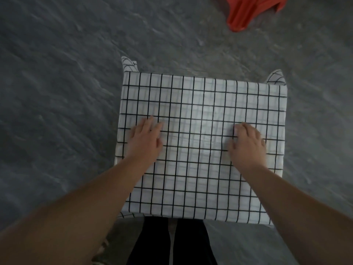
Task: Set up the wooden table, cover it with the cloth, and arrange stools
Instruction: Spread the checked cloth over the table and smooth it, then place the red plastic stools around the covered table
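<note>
A white cloth with a black grid (200,104) lies spread over a small square table right in front of me, and it hides the wooden top completely. Its corners hang down past the far edge. My left hand (146,139) rests flat on the cloth's left half, fingers apart. On the right half, my right hand (247,144) lies palm down with the fingers slightly curled. Neither hand holds anything. A red plastic stool (248,10) stands on the floor at the far right, cut off by the frame's top edge.
Grey, rough concrete floor (57,92) surrounds the table on all sides. My legs in dark trousers (172,243) stand against the table's near edge.
</note>
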The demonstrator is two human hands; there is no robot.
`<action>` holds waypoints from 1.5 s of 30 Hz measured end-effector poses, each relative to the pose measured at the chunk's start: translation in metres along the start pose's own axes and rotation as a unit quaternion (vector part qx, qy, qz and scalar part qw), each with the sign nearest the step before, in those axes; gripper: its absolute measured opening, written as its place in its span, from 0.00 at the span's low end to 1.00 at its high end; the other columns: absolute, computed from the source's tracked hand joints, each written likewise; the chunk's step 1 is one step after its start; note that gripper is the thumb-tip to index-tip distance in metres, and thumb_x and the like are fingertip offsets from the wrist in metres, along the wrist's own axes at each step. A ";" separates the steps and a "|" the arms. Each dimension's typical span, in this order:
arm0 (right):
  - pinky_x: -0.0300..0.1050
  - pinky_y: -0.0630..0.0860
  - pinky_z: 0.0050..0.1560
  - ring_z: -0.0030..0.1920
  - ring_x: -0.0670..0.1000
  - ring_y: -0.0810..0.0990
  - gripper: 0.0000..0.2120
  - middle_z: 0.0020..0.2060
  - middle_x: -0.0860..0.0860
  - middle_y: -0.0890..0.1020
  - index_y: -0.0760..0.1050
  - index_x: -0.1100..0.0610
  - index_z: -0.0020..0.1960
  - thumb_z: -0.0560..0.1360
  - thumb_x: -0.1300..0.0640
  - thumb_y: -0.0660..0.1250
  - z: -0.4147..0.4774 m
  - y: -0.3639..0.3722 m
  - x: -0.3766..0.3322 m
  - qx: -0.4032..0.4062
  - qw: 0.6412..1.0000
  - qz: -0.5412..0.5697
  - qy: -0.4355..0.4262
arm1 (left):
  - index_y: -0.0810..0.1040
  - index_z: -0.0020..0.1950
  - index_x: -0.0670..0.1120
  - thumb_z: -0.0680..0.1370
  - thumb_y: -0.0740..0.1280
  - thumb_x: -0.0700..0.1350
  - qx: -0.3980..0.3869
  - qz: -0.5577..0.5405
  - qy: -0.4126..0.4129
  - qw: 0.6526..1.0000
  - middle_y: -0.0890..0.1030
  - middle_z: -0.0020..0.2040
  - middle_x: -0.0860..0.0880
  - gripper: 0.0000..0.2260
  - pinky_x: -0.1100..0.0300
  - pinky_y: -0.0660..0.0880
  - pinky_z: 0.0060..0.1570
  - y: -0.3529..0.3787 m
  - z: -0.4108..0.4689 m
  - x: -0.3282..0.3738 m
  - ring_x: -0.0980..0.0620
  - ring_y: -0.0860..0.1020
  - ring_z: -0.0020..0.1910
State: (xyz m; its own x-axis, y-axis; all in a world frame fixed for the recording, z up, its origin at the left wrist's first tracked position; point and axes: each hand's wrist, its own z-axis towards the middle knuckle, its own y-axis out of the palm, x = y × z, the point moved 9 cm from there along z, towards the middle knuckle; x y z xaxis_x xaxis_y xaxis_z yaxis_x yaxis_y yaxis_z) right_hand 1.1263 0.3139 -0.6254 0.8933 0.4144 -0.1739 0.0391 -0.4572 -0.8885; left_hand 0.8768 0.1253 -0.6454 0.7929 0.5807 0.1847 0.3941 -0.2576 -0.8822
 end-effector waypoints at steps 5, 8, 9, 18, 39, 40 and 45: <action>0.61 0.48 0.79 0.81 0.54 0.43 0.32 0.82 0.50 0.48 0.47 0.45 0.81 0.82 0.50 0.58 0.036 0.015 -0.090 -0.054 0.990 -0.004 -0.129 | 0.47 0.80 0.55 0.80 0.64 0.55 -0.026 0.022 0.071 0.997 0.48 0.82 0.48 0.34 0.38 0.49 0.77 -0.011 0.066 0.077 0.44 0.43 0.81; 0.60 0.45 0.79 0.81 0.54 0.40 0.36 0.82 0.50 0.44 0.43 0.46 0.82 0.82 0.48 0.60 0.054 0.025 -0.112 -0.082 0.982 -0.040 -0.166 | 0.43 0.81 0.57 0.80 0.63 0.58 -0.067 0.059 0.098 0.991 0.42 0.82 0.50 0.37 0.34 0.45 0.75 -0.006 0.087 0.090 0.45 0.40 0.80; 0.60 0.45 0.79 0.81 0.54 0.40 0.35 0.82 0.50 0.44 0.44 0.46 0.82 0.81 0.48 0.60 0.059 0.027 -0.111 -0.087 0.981 -0.052 -0.168 | 0.43 0.81 0.58 0.80 0.63 0.59 -0.077 0.068 0.094 0.990 0.41 0.82 0.50 0.37 0.33 0.45 0.75 -0.004 0.092 0.086 0.45 0.39 0.80; 0.64 0.57 0.76 0.81 0.53 0.46 0.34 0.81 0.46 0.47 0.46 0.41 0.80 0.80 0.50 0.59 0.069 -0.006 0.020 -0.066 0.997 -0.044 0.000 | 0.43 0.80 0.61 0.83 0.57 0.54 -0.069 0.057 0.042 0.995 0.42 0.82 0.51 0.30 0.34 0.53 0.75 -0.011 0.077 -0.020 0.46 0.41 0.80; 0.59 0.57 0.77 0.80 0.56 0.53 0.31 0.80 0.53 0.58 0.53 0.50 0.81 0.81 0.49 0.58 -0.158 -0.253 -0.088 -0.053 0.993 -0.003 -0.101 | 0.65 0.74 0.47 0.80 0.59 0.52 0.032 -0.104 -0.086 0.990 0.73 0.70 0.46 0.22 0.40 0.69 0.67 -0.265 -0.172 0.046 0.44 0.70 0.69; 0.59 0.56 0.78 0.80 0.56 0.53 0.31 0.80 0.53 0.58 0.53 0.50 0.81 0.81 0.49 0.58 -0.173 -0.269 -0.093 -0.046 0.993 0.000 -0.110 | 0.65 0.74 0.48 0.80 0.60 0.52 0.042 -0.103 -0.078 0.991 0.73 0.70 0.46 0.22 0.41 0.68 0.68 -0.279 -0.187 0.053 0.44 0.69 0.70; 0.59 0.57 0.77 0.79 0.55 0.54 0.31 0.79 0.52 0.60 0.55 0.50 0.80 0.80 0.48 0.59 -0.243 -0.364 -0.110 0.044 0.989 0.039 -0.135 | 0.64 0.77 0.44 0.82 0.62 0.50 0.133 -0.119 -0.068 0.982 0.68 0.76 0.42 0.25 0.44 0.61 0.74 -0.371 -0.266 0.081 0.41 0.63 0.75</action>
State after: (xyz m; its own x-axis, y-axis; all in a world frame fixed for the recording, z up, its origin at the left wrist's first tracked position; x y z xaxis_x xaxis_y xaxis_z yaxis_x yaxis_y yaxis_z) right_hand 1.1226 0.2430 -0.1799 0.7394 0.5808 -0.3406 -0.0755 -0.4311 -0.8991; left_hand 0.9179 0.0626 -0.1879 0.6168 0.7016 0.3567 0.4112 0.0991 -0.9061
